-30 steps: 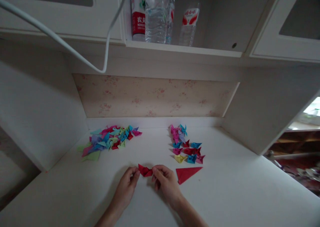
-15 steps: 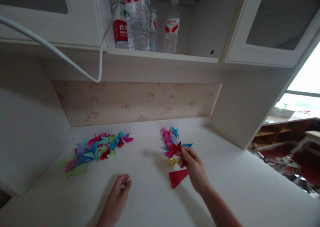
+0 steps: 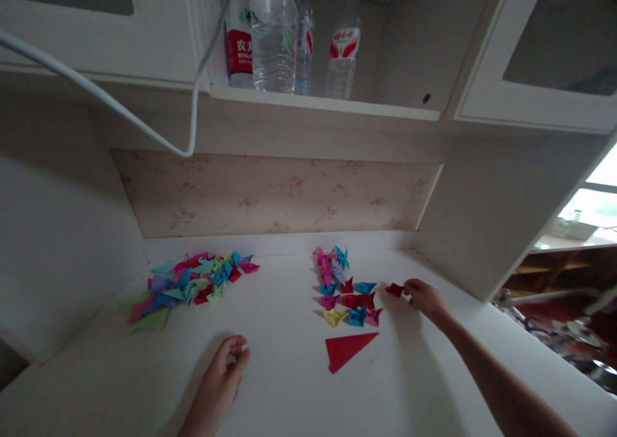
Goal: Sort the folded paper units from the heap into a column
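My right hand (image 3: pixel 427 299) pinches a small dark red folded paper piece (image 3: pixel 394 290) by its right end, low over the white tabletop at the right. Left of it lie small folded paper pieces in loose rows, including a blue one (image 3: pixel 365 288), a yellow one (image 3: pixel 333 317) and a pink one (image 3: pixel 373 316). Nearer me, a larger red folded paper triangle (image 3: pixel 348 352) lies flat. My left hand (image 3: pixel 225 366) hovers or rests at the lower middle, fingers curled, with a gap to the thumb and nothing visible in it.
A heap of many-coloured folded papers (image 3: pixel 187 283) lies at the left of the white tabletop (image 3: pixel 284 334). Pink and blue pinwheel-like papers (image 3: pixel 332 263) stand near the back ledge. Overhead, a shelf (image 3: pixel 318 103) holds plastic bottles (image 3: pixel 344 45), and a white cable (image 3: pixel 120 115) hangs in front.
My right hand has moved right, away from the rows, with the red folded paper piece. The small papers and red triangle it covered now show. My left hand stays nearly still.
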Demonstrator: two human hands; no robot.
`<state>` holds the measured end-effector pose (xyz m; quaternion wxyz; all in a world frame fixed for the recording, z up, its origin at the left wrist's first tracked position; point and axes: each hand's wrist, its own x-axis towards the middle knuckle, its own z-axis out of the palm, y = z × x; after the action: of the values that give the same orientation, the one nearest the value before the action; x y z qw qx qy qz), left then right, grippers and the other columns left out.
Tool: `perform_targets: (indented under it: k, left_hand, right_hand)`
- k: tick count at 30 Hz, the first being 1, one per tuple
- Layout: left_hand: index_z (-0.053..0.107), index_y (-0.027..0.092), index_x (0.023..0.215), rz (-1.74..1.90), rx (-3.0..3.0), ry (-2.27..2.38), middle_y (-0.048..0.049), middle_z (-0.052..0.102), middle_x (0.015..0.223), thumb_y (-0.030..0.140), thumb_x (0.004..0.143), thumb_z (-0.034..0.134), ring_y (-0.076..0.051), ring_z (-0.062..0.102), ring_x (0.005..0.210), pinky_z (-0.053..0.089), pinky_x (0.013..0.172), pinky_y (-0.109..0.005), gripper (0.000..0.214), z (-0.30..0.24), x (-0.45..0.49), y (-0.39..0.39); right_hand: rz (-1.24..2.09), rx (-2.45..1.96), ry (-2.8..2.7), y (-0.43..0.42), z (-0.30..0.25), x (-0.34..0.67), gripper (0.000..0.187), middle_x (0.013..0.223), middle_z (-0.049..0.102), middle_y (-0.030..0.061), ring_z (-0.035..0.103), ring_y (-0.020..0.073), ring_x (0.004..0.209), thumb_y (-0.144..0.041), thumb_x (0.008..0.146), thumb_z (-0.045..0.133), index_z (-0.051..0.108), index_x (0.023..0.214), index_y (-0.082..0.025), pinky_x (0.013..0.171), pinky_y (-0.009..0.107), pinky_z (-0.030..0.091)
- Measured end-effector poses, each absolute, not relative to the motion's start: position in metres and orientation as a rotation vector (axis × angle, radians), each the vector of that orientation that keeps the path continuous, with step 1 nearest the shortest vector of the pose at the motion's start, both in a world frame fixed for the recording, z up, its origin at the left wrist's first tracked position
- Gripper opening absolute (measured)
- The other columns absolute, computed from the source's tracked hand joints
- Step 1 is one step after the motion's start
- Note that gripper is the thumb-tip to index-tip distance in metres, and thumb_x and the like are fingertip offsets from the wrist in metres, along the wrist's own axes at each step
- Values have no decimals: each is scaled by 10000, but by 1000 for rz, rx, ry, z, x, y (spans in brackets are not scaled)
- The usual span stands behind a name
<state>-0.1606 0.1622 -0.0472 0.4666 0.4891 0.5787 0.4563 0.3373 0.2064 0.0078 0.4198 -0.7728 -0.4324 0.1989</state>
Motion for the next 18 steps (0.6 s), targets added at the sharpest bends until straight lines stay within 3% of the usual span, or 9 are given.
perform_targets:
  k: [7, 18]
  left_hand:
    - [487, 213, 1021, 1070, 1186, 1429, -3, 579, 875, 642, 677, 562, -33, 343, 358, 249, 331, -189, 555, -44, -162, 161]
    - [519, 205, 988, 1051, 1208, 1422, -29, 598, 906, 600, 686, 562, -24, 328, 341, 222, 318, -184, 500, -40, -161, 161]
  right_hand:
    - [493, -2070, -1254, 235, -5, 334, 172, 632, 673, 13, 559, 124, 442, -230, 729, 528, 692, 767, -195, 484, 229, 368]
    - [458, -2140, -1304, 242, -8, 322, 212, 739, 712, 35, 598, 134, 471, -297, 795, 506, 676, 874, -198, 504, 233, 389]
